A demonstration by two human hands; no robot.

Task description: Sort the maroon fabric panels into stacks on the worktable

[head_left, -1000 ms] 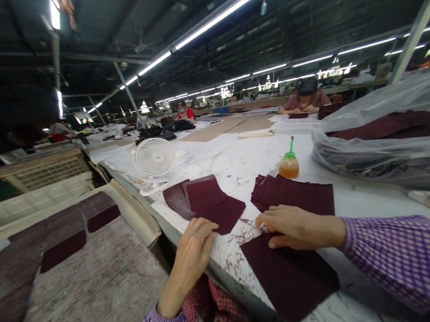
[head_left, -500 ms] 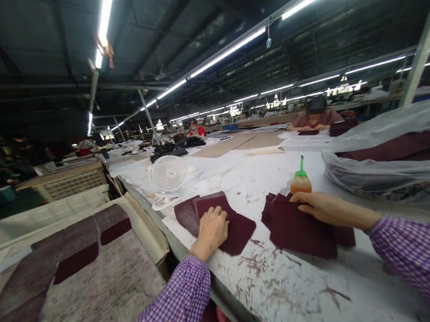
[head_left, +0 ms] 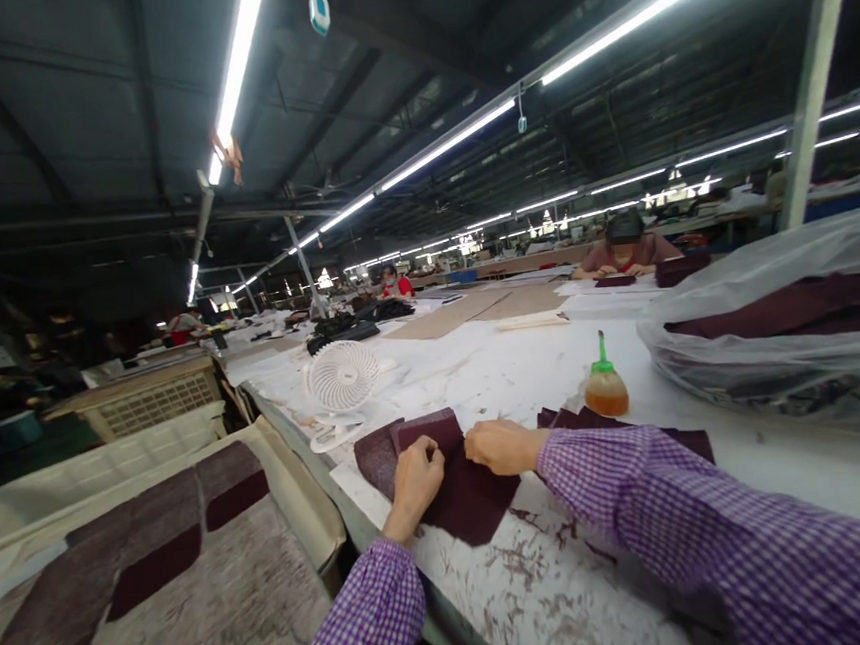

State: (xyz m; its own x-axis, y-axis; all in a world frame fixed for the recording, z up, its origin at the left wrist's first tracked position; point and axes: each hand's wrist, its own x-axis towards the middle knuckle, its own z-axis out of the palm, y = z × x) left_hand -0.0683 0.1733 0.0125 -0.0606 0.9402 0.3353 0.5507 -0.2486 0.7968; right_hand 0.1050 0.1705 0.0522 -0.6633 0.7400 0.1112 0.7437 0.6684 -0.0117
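A small stack of dark maroon fabric pieces (head_left: 444, 482) lies near the front edge of the white stained worktable (head_left: 543, 584). My left hand (head_left: 416, 479) rests on this stack with its fingers curled onto the top piece. My right hand (head_left: 502, 446) lies on the same stack from the right, fingers bent and pressing the cloth. A second stack of maroon pieces (head_left: 681, 436) sits to the right, partly hidden behind my right sleeve.
An orange glue bottle with a green nozzle (head_left: 605, 387) stands behind the stacks. A small white fan (head_left: 342, 378) sits at the left. A clear plastic bag of maroon fabric (head_left: 784, 332) fills the right. A lower bench with maroon pieces (head_left: 156, 557) is at the left. Other people work farther back.
My right hand has left the right stack and moved left onto the left stack beside my left hand. My left hand stays on that stack.
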